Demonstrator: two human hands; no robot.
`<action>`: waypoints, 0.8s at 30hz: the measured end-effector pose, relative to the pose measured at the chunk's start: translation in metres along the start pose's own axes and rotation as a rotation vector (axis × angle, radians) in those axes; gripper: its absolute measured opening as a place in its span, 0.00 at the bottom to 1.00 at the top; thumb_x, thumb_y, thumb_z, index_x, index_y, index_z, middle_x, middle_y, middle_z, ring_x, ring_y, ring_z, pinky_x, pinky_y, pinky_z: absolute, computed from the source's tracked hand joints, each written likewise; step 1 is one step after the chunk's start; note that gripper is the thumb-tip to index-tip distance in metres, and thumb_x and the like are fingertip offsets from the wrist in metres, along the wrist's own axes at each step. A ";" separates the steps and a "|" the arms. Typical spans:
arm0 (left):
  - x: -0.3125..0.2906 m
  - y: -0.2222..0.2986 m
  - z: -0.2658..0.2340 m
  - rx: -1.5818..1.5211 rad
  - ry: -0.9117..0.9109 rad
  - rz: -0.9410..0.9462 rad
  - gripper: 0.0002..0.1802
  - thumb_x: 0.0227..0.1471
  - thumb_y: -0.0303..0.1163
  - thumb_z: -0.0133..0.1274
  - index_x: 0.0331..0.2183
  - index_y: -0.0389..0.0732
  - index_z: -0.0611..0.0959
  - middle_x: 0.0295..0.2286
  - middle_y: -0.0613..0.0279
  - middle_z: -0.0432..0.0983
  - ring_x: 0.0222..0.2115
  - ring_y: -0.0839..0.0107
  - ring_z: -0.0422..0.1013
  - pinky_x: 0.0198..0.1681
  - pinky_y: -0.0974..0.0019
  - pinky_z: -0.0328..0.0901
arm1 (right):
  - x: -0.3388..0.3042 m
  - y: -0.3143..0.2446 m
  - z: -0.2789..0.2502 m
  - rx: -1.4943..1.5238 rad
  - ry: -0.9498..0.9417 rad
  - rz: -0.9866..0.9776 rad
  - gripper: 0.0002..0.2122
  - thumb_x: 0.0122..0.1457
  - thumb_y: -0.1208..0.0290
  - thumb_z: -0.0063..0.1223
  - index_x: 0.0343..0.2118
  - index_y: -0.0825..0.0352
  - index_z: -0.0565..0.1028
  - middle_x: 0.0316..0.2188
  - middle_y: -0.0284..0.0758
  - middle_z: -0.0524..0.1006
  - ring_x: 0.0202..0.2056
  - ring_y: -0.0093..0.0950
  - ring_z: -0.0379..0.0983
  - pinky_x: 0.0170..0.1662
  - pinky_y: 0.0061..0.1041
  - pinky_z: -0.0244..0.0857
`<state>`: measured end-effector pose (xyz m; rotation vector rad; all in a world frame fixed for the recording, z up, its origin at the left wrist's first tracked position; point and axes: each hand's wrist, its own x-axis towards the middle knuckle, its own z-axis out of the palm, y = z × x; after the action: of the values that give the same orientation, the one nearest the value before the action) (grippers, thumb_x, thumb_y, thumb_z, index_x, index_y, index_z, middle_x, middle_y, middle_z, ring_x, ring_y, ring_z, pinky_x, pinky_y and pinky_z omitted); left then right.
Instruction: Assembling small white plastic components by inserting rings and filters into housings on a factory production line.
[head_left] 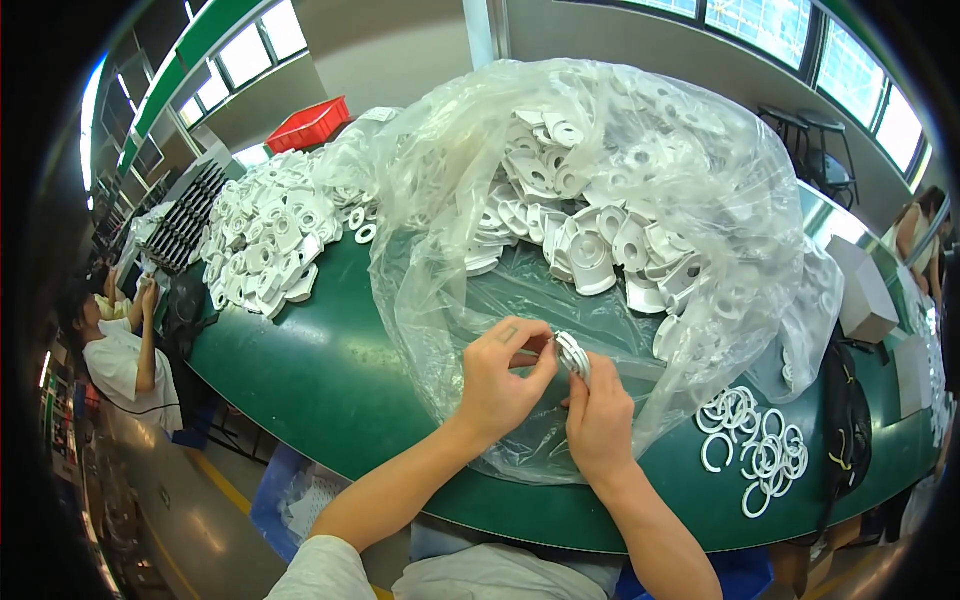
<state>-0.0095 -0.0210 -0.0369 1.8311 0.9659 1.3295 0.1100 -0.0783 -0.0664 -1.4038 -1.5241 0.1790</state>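
Head | left hand (508, 372) + right hand (602, 415) pinch white part (572, 355) over clear bag (412, 305) | green table (300, 365) bare along front-left edge

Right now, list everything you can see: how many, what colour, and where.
Table: one, green, across the middle
Clear plastic bag: one, colourless, centre
Bagged moulded parts: many, white, inside it
Loose moulded parts: many, white, left
Open rings: over ten, white, right
Crate: one, red, back left
Boxes: two, pale, right
Stools: two, dark, back right
Bin: one, blue, below near left edge
Co-workers: at least two, pale tops, far left and right
Ring-shaped piece: at least one, white, between the hands
Hands: two, bare, front centre
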 end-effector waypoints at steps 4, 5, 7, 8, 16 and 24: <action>-0.001 -0.001 -0.002 -0.153 0.012 -0.038 0.06 0.45 0.16 0.52 0.30 0.31 0.77 0.27 0.61 0.73 0.27 0.76 0.74 0.31 0.74 0.71 | -0.004 -0.001 0.001 0.076 -0.047 0.023 0.09 0.56 0.83 0.44 0.40 0.70 0.67 0.28 0.41 0.72 0.22 0.31 0.73 0.23 0.26 0.68; 0.000 -0.002 -0.003 -0.153 0.012 -0.037 0.06 0.45 0.16 0.52 0.30 0.31 0.77 0.27 0.61 0.73 0.27 0.76 0.74 0.31 0.74 0.71 | -0.004 0.000 0.002 0.077 -0.037 0.008 0.09 0.56 0.83 0.44 0.40 0.70 0.67 0.28 0.41 0.72 0.22 0.31 0.73 0.23 0.26 0.68; 0.001 -0.003 -0.007 -0.053 -0.018 0.029 0.05 0.46 0.17 0.52 0.30 0.31 0.77 0.27 0.61 0.73 0.26 0.77 0.72 0.31 0.74 0.69 | -0.004 0.000 0.003 0.081 -0.031 -0.006 0.09 0.56 0.83 0.44 0.40 0.70 0.67 0.28 0.41 0.72 0.22 0.31 0.73 0.23 0.26 0.68; 0.000 -0.003 -0.007 -0.052 -0.017 0.027 0.05 0.46 0.17 0.52 0.30 0.31 0.77 0.27 0.61 0.73 0.26 0.77 0.72 0.31 0.74 0.69 | -0.003 0.000 0.002 0.064 -0.025 -0.028 0.09 0.56 0.83 0.44 0.40 0.70 0.67 0.28 0.41 0.72 0.22 0.32 0.72 0.23 0.26 0.68; -0.002 -0.006 -0.001 0.003 0.049 -0.083 0.04 0.44 0.17 0.51 0.28 0.31 0.75 0.26 0.60 0.73 0.26 0.77 0.72 0.32 0.74 0.69 | -0.002 -0.001 0.002 0.022 -0.040 -0.053 0.10 0.54 0.84 0.45 0.39 0.70 0.67 0.28 0.41 0.71 0.22 0.36 0.71 0.24 0.30 0.65; -0.004 -0.004 0.003 0.046 0.055 0.073 0.08 0.45 0.16 0.50 0.32 0.32 0.77 0.30 0.58 0.74 0.29 0.74 0.74 0.33 0.73 0.71 | 0.002 -0.001 -0.001 0.087 -0.048 -0.040 0.12 0.53 0.85 0.44 0.41 0.70 0.66 0.35 0.42 0.71 0.31 0.35 0.72 0.31 0.30 0.66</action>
<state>-0.0087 -0.0229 -0.0432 1.8894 0.9740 1.4186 0.1104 -0.0775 -0.0641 -1.3079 -1.5645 0.2528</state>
